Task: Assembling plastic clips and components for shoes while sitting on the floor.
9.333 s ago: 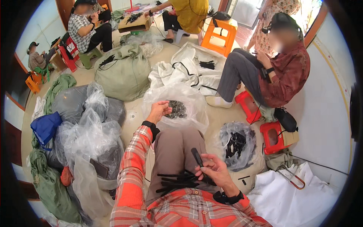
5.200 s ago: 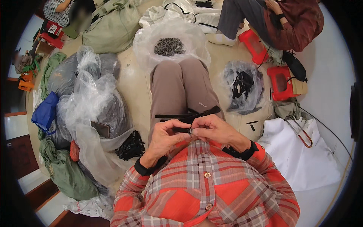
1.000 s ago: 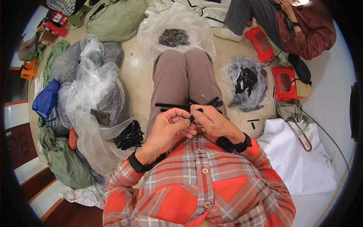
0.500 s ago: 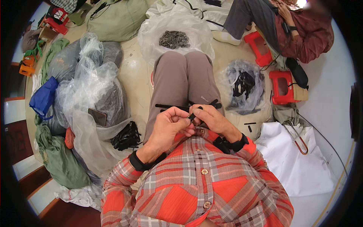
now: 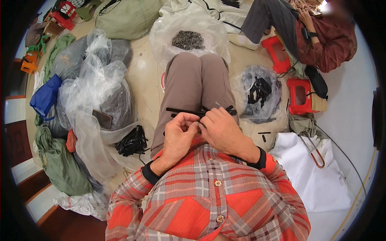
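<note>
The thin black plastic strips [image 5: 189, 111] lie across the person's lap, on the brown trousers [image 5: 197, 86], just at 12 o'clock from both hands. The left hand [image 5: 179, 134] and the right hand [image 5: 219, 129] touch each other above the lap. Both are curled shut, pinching a small black piece between fingertips; the piece is mostly hidden, so I cannot tell its shape.

To do this step well, I think the fingers should pinch close to the tip, hold the piece steady over the lap, and keep the other strips lying flat so none slide off.

At 3 o'clock from the hands sits a clear plastic bag of black pieces [image 5: 260, 90] on the floor. At 9 o'clock lies a small pile of black strips [image 5: 130, 141], beside big clear plastic sacks [image 5: 96, 92]. At 12 o'clock, past the knees, is a clear bag of small dark grey bits [image 5: 188, 39]. At 2 o'clock stands a red plastic stool [image 5: 299, 96], and another person in a dark red top [image 5: 325, 38] sits beyond it.
</note>
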Available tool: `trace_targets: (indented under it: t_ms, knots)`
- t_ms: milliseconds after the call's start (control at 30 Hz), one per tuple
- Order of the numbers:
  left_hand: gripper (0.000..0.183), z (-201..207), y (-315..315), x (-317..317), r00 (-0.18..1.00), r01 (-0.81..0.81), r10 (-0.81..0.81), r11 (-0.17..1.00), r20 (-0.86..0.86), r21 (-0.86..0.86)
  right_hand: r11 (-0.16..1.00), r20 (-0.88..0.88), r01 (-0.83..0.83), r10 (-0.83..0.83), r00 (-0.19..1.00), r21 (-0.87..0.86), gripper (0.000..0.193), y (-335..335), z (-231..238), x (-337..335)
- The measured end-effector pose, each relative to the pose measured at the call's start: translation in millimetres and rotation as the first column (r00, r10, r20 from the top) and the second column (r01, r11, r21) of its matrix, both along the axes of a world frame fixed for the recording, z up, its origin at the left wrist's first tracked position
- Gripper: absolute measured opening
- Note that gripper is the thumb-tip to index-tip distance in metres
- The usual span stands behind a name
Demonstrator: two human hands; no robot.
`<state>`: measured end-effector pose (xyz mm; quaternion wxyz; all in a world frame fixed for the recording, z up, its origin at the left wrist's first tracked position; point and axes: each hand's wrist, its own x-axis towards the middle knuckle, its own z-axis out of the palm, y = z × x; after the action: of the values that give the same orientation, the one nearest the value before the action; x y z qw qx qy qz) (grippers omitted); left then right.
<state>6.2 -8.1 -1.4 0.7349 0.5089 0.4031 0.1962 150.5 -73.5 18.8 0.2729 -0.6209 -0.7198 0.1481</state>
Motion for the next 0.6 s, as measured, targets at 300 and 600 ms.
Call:
trace_targets:
  t_ms: [300, 600]
  knots:
    - [0.019, 4.5, -18.8, -6.2, 0.995, 0.045, -0.033, 0.990, -0.089, 0.132, 0.990, 0.363, -0.140, 0.126, 0.923, 0.013, 0.011, -17.4, 10.3, -10.0]
    - [0.018, 10.7, -9.4, -11.8, 0.971, 0.039, -0.018, 0.996, 0.237, -0.082, 0.993, -0.279, 0.111, -0.095, 0.956, 0.042, 0.018, -13.9, 18.0, 15.4]
